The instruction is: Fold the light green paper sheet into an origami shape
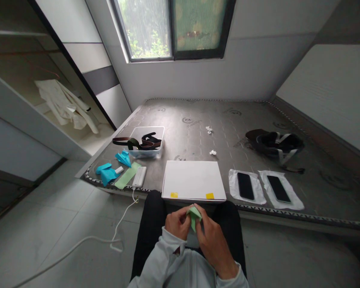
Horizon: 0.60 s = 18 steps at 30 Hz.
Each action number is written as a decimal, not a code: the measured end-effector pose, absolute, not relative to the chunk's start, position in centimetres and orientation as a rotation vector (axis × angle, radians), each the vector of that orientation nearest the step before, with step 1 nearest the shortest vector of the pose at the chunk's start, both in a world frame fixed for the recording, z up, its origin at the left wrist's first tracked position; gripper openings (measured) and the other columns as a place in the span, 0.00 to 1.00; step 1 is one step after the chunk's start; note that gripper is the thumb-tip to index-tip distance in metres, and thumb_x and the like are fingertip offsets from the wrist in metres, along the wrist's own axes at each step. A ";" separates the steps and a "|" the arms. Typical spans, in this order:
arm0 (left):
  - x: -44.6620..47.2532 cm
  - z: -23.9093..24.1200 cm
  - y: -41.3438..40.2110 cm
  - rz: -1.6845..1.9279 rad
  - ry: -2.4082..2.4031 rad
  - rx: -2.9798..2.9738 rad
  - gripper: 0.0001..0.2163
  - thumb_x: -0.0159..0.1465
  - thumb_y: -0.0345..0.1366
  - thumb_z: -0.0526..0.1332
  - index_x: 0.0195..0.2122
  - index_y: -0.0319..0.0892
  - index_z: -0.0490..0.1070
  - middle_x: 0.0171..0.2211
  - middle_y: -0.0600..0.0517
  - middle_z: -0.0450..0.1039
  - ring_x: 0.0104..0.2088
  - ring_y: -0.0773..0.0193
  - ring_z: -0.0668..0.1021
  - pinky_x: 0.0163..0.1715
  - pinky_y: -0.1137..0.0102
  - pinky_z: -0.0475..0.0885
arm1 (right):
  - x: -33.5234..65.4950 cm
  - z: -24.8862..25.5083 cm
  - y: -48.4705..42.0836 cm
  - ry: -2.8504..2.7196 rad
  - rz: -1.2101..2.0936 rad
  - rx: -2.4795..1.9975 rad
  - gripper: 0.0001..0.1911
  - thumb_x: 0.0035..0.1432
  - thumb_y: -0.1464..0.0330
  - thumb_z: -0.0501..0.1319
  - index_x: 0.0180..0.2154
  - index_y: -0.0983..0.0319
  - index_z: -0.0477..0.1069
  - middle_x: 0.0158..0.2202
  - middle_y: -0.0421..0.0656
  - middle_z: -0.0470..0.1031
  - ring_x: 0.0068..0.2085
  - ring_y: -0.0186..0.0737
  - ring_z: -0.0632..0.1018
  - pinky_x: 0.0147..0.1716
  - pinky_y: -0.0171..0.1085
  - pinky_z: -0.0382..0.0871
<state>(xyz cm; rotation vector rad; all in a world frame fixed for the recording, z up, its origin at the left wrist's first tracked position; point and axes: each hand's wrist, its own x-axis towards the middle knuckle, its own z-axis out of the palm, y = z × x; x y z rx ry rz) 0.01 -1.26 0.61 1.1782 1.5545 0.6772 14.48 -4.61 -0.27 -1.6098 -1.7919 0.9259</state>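
Observation:
My left hand [176, 222] and my right hand [211, 236] meet above my lap, and both pinch a small folded piece of light green paper [194, 216]. My fingers cover part of the paper, so its exact fold is unclear. Just beyond my hands, a white board [193, 179] with two yellow tabs lies at the near edge of the grey mattress [216, 120].
Two black phones [246, 186] [278, 189] lie on white sheets right of the board. On the left lie blue folded papers [107, 173], a green strip [126, 176], a white power strip [139, 176] with its cable [78, 242], and a clear box [146, 143] of belts. A dark bag [276, 145] sits further right.

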 end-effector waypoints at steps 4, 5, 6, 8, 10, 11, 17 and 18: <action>0.0 0.6 -1.6 0.765 1.479 1.033 0.17 0.54 0.39 0.59 0.41 0.43 0.82 0.32 0.50 0.83 0.23 0.79 0.74 0.26 0.85 0.69 | 14.5 -0.5 -4.4 -1.566 0.913 -1.616 0.18 0.65 0.68 0.52 0.55 0.60 0.68 0.45 0.45 0.79 0.42 0.39 0.81 0.38 0.33 0.73; 0.0 0.7 -1.6 0.790 1.454 0.965 0.17 0.53 0.40 0.60 0.40 0.41 0.82 0.31 0.49 0.82 0.23 0.77 0.75 0.25 0.83 0.71 | 14.5 -0.6 -4.4 -1.502 0.921 -1.599 0.16 0.65 0.67 0.53 0.52 0.62 0.70 0.43 0.46 0.79 0.40 0.39 0.81 0.34 0.32 0.73; 0.1 0.9 -1.6 0.816 1.431 0.895 0.17 0.52 0.41 0.60 0.38 0.39 0.83 0.31 0.49 0.82 0.23 0.75 0.76 0.24 0.82 0.73 | 14.5 -0.6 -4.3 -1.447 0.936 -1.578 0.14 0.64 0.66 0.54 0.48 0.63 0.72 0.41 0.46 0.79 0.37 0.39 0.81 0.31 0.31 0.72; 0.3 1.3 -1.5 0.862 1.394 0.773 0.16 0.50 0.40 0.62 0.34 0.36 0.83 0.29 0.49 0.81 0.23 0.73 0.77 0.24 0.79 0.76 | 14.6 -0.5 -4.2 -1.369 0.980 -1.521 0.12 0.63 0.65 0.55 0.42 0.64 0.73 0.39 0.47 0.79 0.36 0.38 0.80 0.31 0.30 0.71; 0.5 1.8 -1.4 0.884 1.365 0.694 0.15 0.48 0.39 0.63 0.32 0.35 0.82 0.26 0.50 0.80 0.23 0.72 0.78 0.24 0.78 0.77 | 14.9 -0.2 -4.2 -1.310 1.048 -1.463 0.12 0.61 0.66 0.56 0.40 0.65 0.74 0.39 0.47 0.79 0.36 0.39 0.80 0.34 0.31 0.72; 0.5 1.9 -1.4 0.889 1.352 0.670 0.14 0.48 0.39 0.63 0.31 0.35 0.82 0.25 0.50 0.80 0.23 0.71 0.78 0.24 0.77 0.77 | 15.0 -0.1 -4.2 -1.278 1.093 -1.434 0.12 0.61 0.66 0.56 0.39 0.65 0.75 0.38 0.48 0.79 0.36 0.39 0.79 0.34 0.31 0.72; 0.1 1.2 -1.7 0.902 1.336 0.798 0.10 0.50 0.37 0.61 0.27 0.36 0.79 0.40 0.47 0.82 0.25 0.75 0.77 0.22 0.81 0.71 | 15.9 0.3 -4.2 -1.169 1.338 -1.286 0.20 0.63 0.55 0.59 0.40 0.66 0.74 0.42 0.52 0.79 0.38 0.43 0.80 0.36 0.35 0.75; 0.0 1.0 -1.7 0.895 1.315 0.833 0.10 0.51 0.37 0.61 0.27 0.36 0.78 0.42 0.47 0.82 0.25 0.76 0.77 0.23 0.82 0.71 | 15.9 0.2 -4.2 -1.149 1.336 -1.319 0.21 0.62 0.53 0.61 0.41 0.66 0.74 0.40 0.52 0.79 0.37 0.43 0.80 0.36 0.35 0.75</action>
